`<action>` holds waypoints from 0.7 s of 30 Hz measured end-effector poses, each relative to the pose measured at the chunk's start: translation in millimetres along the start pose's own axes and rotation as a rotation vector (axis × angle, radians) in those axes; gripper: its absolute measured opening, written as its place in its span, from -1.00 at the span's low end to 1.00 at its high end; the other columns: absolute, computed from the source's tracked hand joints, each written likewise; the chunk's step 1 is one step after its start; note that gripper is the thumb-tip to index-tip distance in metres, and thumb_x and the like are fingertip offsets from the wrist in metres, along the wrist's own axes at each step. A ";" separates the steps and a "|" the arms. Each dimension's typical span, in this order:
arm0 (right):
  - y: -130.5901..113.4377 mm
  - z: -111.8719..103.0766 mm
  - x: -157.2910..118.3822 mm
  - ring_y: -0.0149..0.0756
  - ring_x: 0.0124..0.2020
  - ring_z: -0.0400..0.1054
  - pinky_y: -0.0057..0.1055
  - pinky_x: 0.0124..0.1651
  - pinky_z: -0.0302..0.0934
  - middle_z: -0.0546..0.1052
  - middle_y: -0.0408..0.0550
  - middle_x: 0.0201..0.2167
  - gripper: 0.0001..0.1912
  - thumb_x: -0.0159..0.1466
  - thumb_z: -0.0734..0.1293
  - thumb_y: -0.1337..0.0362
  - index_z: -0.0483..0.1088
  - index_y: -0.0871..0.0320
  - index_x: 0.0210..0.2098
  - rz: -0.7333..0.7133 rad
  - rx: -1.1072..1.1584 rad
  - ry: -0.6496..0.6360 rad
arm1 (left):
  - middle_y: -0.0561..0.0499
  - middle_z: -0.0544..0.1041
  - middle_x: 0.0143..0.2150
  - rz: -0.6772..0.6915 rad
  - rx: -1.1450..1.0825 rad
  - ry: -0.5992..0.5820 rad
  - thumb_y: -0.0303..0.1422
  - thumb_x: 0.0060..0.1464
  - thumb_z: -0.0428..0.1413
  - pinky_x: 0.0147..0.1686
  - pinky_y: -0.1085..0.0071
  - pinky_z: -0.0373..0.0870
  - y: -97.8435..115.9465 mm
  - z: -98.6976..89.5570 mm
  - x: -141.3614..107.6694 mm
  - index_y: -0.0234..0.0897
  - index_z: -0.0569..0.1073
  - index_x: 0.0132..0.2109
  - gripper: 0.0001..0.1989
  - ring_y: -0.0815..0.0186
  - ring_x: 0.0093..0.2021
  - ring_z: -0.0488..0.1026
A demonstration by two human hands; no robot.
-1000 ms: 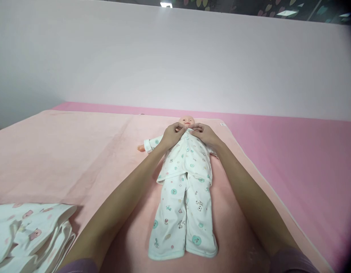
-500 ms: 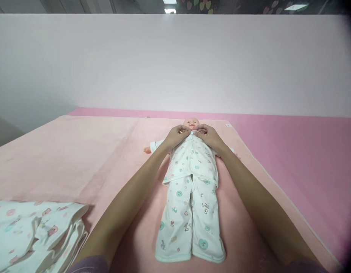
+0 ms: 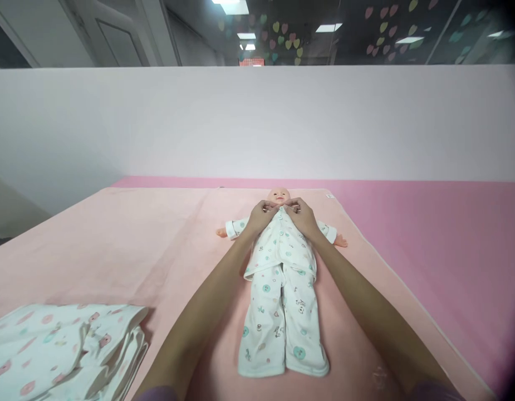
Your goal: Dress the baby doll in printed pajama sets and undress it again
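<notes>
A baby doll (image 3: pixel 279 195) lies on its back with its head away from me and its arms spread out. It wears a white printed shirt (image 3: pixel 278 245) with buttons down the front and matching pants (image 3: pixel 282 323). At the neckline my left hand (image 3: pixel 261 214) pinches the shirt's collar edge from the left. Opposite it, my right hand (image 3: pixel 301 215) pinches the collar from the right, close to the top button. Both hands' fingers are bent, and their tips nearly meet beneath the doll's chin.
Under the doll is a peach towel (image 3: pixel 165 239) spread over a pink surface (image 3: pixel 441 245). A folded white printed cloth (image 3: pixel 69 345) lies at the lower left. Beyond stands a white wall panel (image 3: pixel 257 122) with dark glass above it.
My view has tilted up, so more of the glass shows and the scene sits lower. Both hands stay at the doll's collar.
</notes>
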State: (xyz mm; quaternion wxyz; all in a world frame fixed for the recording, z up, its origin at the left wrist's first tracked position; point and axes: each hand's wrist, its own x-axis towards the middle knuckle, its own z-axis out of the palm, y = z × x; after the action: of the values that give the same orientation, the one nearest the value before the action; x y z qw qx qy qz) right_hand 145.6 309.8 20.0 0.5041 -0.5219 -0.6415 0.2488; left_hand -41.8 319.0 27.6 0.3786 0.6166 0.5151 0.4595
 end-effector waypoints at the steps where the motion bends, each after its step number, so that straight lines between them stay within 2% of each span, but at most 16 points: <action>1: -2.8 -1.1 -7.1 -0.19 -0.20 0.43 -0.18 0.02 0.37 0.60 -0.01 -0.10 -0.74 0.35 0.36 0.06 0.50 0.05 -0.07 -0.033 -0.045 0.036 | -0.09 0.61 -0.08 0.028 0.002 0.043 -0.15 0.26 0.26 -0.12 0.36 0.44 -1.1 2.3 -6.1 -0.27 0.54 0.00 -0.68 0.28 -0.16 0.50; 3: -8.1 -7.0 -24.4 -0.14 -0.10 0.47 -0.13 0.09 0.39 0.57 0.06 0.01 -0.74 0.39 0.30 0.10 0.48 0.05 -0.02 -0.107 -0.124 0.085 | -0.08 0.59 -0.06 0.088 0.020 0.095 -0.15 0.31 0.21 -0.16 0.36 0.43 -3.4 2.7 -20.4 -0.25 0.49 0.09 -0.67 0.32 -0.23 0.46; 5: -11.9 -16.5 -44.7 -0.10 0.01 0.49 -0.10 0.18 0.38 0.54 0.11 0.09 -0.70 0.44 0.24 0.14 0.48 0.05 0.06 -0.185 -0.164 0.071 | -0.09 0.57 -0.02 0.149 0.078 0.103 -0.16 0.31 0.21 -0.16 0.35 0.44 -4.8 -2.3 -36.9 -0.22 0.48 0.12 -0.66 0.31 -0.23 0.44; 8: -13.3 -31.2 -75.6 -0.08 0.28 0.40 -0.04 0.42 0.23 0.52 0.09 0.22 -0.62 0.50 0.19 0.13 0.48 0.00 0.20 -0.269 -0.178 -0.036 | -0.13 0.52 0.11 0.260 0.205 0.069 -0.18 0.33 0.18 0.04 0.24 0.45 -4.7 -14.7 -60.7 -0.14 0.57 0.12 -0.71 0.19 0.02 0.47; 10: -10.3 -36.8 -92.0 -0.09 0.43 0.26 0.00 0.54 0.07 0.45 0.02 0.37 -0.55 0.54 0.17 0.08 0.44 -0.05 0.32 -0.270 -0.174 -0.101 | -0.13 0.48 0.19 0.331 0.294 0.027 -0.22 0.39 0.11 0.25 0.15 0.36 -3.8 -21.6 -70.8 -0.06 0.61 0.16 -0.70 0.11 0.22 0.40; 13: -0.3 -38.0 -105.5 -0.12 0.55 0.11 0.03 0.62 -0.08 0.29 -0.07 0.52 -0.45 0.57 0.12 -0.01 0.33 -0.10 0.46 -0.243 -0.113 -0.137 | -0.09 0.43 0.27 0.396 0.437 -0.053 -0.27 0.44 0.01 0.40 0.07 0.19 -1.0 -26.5 -72.3 0.01 0.60 0.24 -0.62 0.09 0.29 0.33; 17: 14.9 -36.8 -106.5 -0.10 0.58 0.05 0.05 0.64 -0.13 0.23 -0.10 0.56 -0.40 0.58 0.10 -0.09 0.27 -0.12 0.52 -0.256 -0.034 -0.141 | -0.06 0.37 0.34 0.457 0.614 -0.173 -0.31 0.43 -0.07 0.42 0.01 0.14 6.9 -25.8 -61.8 0.01 0.57 0.31 -0.53 0.08 0.23 0.31; 21: 21.8 -40.1 -103.7 -0.07 0.59 0.04 0.09 0.65 -0.13 0.21 -0.15 0.57 -0.39 0.58 0.11 -0.12 0.23 -0.19 0.53 -0.275 -0.036 -0.160 | -0.09 0.34 0.35 0.410 0.695 -0.233 -0.25 0.46 -0.16 0.44 -0.06 0.08 11.2 -24.2 -56.0 0.03 0.45 0.43 -0.46 0.02 0.30 0.25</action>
State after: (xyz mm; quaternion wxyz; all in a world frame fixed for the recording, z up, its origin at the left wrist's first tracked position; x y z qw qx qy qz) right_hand 185.6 213.3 -23.8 0.4713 -0.4167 -0.7495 0.2064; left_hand -64.4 261.7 35.2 0.1044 0.8452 0.4601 0.2512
